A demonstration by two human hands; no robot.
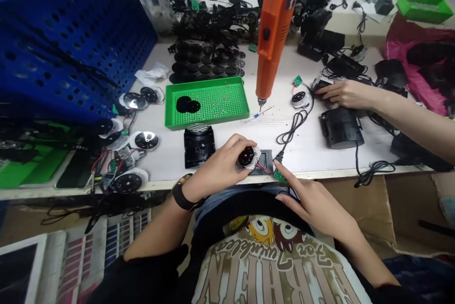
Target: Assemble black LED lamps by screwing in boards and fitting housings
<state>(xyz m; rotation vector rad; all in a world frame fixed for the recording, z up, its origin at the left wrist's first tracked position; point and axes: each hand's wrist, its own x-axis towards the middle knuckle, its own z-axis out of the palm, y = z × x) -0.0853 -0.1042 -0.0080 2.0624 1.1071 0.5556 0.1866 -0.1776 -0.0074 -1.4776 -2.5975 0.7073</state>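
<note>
A round black-and-white disc unit (248,157) is clamped in the closed fingers of the left hand (222,164), held just above a small black frame (265,162) at the front edge of the workbench (277,129). A green circuit board (279,176) is touched by the extended forefinger (277,165) of the open right hand (309,200). An orange electric screwdriver (275,24) is suspended beside a green perforated tray (206,102) of screws, and a co-worker's hand (350,94) is seen at right
</note>
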